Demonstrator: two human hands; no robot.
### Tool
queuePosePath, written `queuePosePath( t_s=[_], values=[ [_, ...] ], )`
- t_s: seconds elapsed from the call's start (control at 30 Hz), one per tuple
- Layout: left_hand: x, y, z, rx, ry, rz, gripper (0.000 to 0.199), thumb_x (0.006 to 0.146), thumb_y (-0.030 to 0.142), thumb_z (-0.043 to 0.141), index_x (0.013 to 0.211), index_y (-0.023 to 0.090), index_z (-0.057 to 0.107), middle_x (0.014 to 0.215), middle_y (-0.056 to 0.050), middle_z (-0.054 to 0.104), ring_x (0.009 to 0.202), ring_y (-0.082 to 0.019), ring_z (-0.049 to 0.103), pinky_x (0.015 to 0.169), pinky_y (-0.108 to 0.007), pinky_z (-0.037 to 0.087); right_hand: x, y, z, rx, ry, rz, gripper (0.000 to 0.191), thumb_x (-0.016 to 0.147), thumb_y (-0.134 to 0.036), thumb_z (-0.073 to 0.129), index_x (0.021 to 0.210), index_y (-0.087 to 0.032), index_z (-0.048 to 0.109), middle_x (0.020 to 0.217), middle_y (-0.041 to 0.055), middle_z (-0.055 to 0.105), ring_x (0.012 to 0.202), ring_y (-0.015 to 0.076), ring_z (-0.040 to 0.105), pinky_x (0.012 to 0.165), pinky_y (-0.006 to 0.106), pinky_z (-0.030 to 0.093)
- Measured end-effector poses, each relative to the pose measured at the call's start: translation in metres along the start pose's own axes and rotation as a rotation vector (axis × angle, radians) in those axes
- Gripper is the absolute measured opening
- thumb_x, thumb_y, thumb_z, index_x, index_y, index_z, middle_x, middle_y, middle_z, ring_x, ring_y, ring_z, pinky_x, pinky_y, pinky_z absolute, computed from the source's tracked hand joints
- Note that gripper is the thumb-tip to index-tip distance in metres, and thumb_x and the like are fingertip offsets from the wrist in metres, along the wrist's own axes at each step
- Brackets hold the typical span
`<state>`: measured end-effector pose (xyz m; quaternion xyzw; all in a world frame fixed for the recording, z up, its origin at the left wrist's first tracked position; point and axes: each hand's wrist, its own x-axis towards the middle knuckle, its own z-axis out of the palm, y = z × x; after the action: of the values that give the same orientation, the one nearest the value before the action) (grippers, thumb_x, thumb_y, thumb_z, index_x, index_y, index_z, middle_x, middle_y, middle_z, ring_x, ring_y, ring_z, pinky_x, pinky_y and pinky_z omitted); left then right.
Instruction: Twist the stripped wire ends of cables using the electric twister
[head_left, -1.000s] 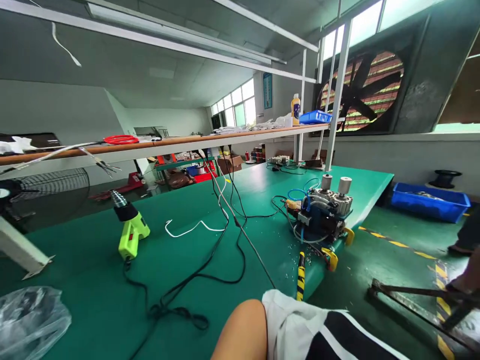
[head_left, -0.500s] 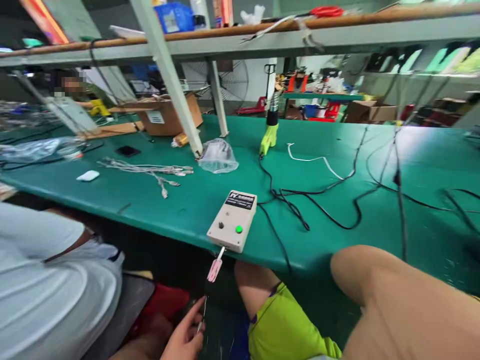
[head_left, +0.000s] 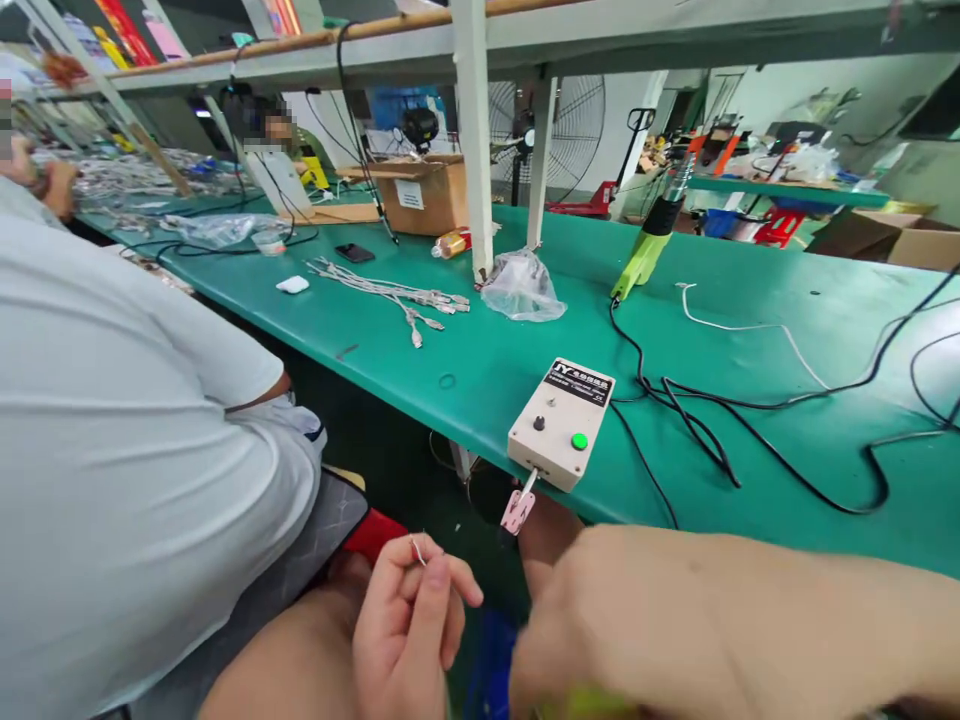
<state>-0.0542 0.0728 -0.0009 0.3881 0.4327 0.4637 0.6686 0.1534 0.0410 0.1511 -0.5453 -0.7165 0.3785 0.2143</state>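
My left hand (head_left: 416, 625) is closed at the lower middle, thumb against forefinger, with a short thin white wire (head_left: 418, 552) pinched between them. My right hand (head_left: 562, 625) crosses in front at the lower right, its back toward me; its fingers are hidden and smeared. Beyond both hands a beige control box (head_left: 564, 420) with a black knob and a green button lies at the table's front edge. From its near end juts a pale metal rod (head_left: 531, 481), and a pink slotted piece (head_left: 517, 511) sits on it over the edge.
Black cords (head_left: 694, 425) trail rightward across the green table (head_left: 420, 390). Grey cables (head_left: 405, 298), a clear plastic bag (head_left: 523, 287), a yellow-green tool (head_left: 643, 262) and a cardboard box (head_left: 427, 190) lie farther back. A co-worker in a white shirt (head_left: 127, 420) sits close on the left.
My view has swung left, so the box appears farther right. My left hand has drawn away from the pink piece, and my right arm has come in beside it.
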Motion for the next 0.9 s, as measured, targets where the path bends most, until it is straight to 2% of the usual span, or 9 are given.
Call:
queuePosePath(
  t_s=[0.07, 0.17, 0.27, 0.37, 0.43, 0.57, 0.7, 0.8, 0.9],
  values=[
    [-0.020, -0.010, 0.011, -0.099, 0.040, -0.027, 0.048, 0.094, 0.065, 0.081, 0.099, 0.025, 0.056, 0.069, 0.003, 0.067, 0.042, -0.006, 0.043, 0.042, -0.015, 0.031, 0.005, 0.008, 0.018, 0.098, -0.049, 0.053, 0.022, 0.101, -0.036, 0.077, 0.082, -0.024, 0.077, 0.067, -0.0025, 0.068, 0.054, 0.0115, 0.051, 0.050, 0.026, 0.041],
    [-0.044, -0.019, 0.027, -0.132, 0.059, -0.098, 0.050, 0.092, 0.068, 0.082, 0.092, 0.024, 0.058, 0.060, 0.006, 0.057, 0.042, -0.006, 0.040, 0.043, -0.016, 0.034, 0.001, 0.026, 0.053, 0.412, 0.096, 0.215, 0.017, 0.101, -0.037, 0.077, 0.107, -0.022, 0.081, 0.078, 0.0004, 0.072, 0.065, 0.0153, 0.059, 0.057, 0.027, 0.044],
    [-0.055, -0.020, 0.036, -0.114, 0.045, -0.089, 0.050, 0.092, 0.068, 0.083, 0.089, 0.023, 0.060, 0.057, 0.006, 0.058, 0.042, -0.007, 0.041, 0.051, -0.021, 0.046, -0.006, 0.041, 0.078, 0.755, 0.187, 0.245, 0.020, 0.093, -0.036, 0.089, 0.098, -0.020, 0.079, 0.071, -0.0017, 0.068, 0.065, 0.0153, 0.061, 0.063, 0.028, 0.047],
    [-0.054, -0.019, 0.036, -0.083, 0.001, -0.042, 0.047, 0.096, 0.066, 0.080, 0.093, 0.024, 0.061, 0.061, 0.002, 0.070, 0.047, -0.011, 0.056, 0.057, -0.024, 0.052, -0.005, 0.051, 0.088, 1.009, 0.204, 0.243, 0.025, 0.093, -0.037, 0.091, 0.090, -0.019, 0.073, 0.069, -0.0025, 0.068, 0.064, 0.0148, 0.065, 0.066, 0.028, 0.050],
    [-0.051, -0.020, 0.033, -0.063, -0.027, -0.029, 0.043, 0.099, 0.063, 0.078, 0.094, 0.024, 0.060, 0.064, 0.000, 0.074, 0.054, -0.015, 0.066, 0.057, -0.023, 0.051, -0.002, 0.056, 0.090, 1.023, 0.198, 0.235, 0.026, 0.096, -0.039, 0.089, 0.092, -0.019, 0.073, 0.068, -0.0027, 0.068, 0.062, 0.0138, 0.065, 0.064, 0.028, 0.050],
    [-0.046, -0.028, 0.023, -0.020, -0.081, 0.016, 0.035, 0.105, 0.053, 0.075, 0.094, 0.023, 0.061, 0.065, 0.000, 0.076, 0.057, -0.015, 0.071, 0.058, -0.021, 0.052, 0.002, 0.060, 0.089, 0.907, 0.179, 0.199, 0.025, 0.098, -0.041, 0.087, 0.098, -0.018, 0.077, 0.066, -0.0018, 0.069, 0.059, 0.0134, 0.064, 0.059, 0.026, 0.048],
    [-0.043, -0.033, 0.010, -0.069, -0.266, 0.158, 0.022, 0.108, 0.045, 0.072, 0.103, 0.024, 0.070, 0.071, -0.002, 0.078, 0.062, -0.018, 0.076, 0.065, -0.025, 0.059, 0.002, 0.060, 0.085, 0.996, 0.141, 0.242, 0.029, 0.096, -0.045, 0.088, 0.092, -0.018, 0.077, 0.064, -0.0003, 0.072, 0.056, 0.0141, 0.066, 0.055, 0.026, 0.049],
    [-0.041, -0.030, 0.008, -0.114, -0.381, 0.184, 0.020, 0.111, 0.046, 0.067, 0.108, 0.027, 0.076, 0.082, -0.004, 0.083, 0.069, -0.019, 0.075, 0.077, -0.032, 0.063, 0.004, 0.062, 0.083, 1.037, 0.120, 0.290, 0.035, 0.092, -0.051, 0.090, 0.089, -0.018, 0.077, 0.061, -0.0003, 0.073, 0.050, 0.0134, 0.064, 0.049, 0.025, 0.046],
    [-0.043, -0.026, 0.013, -0.067, -0.316, 0.120, 0.024, 0.110, 0.046, 0.069, 0.101, 0.026, 0.079, 0.078, -0.002, 0.080, 0.060, -0.015, 0.065, 0.081, -0.034, 0.062, 0.006, 0.065, 0.083, 1.019, 0.131, 0.313, 0.037, 0.091, -0.053, 0.090, 0.089, -0.017, 0.079, 0.059, -0.0004, 0.073, 0.048, 0.0128, 0.063, 0.048, 0.024, 0.046]
  ],
)
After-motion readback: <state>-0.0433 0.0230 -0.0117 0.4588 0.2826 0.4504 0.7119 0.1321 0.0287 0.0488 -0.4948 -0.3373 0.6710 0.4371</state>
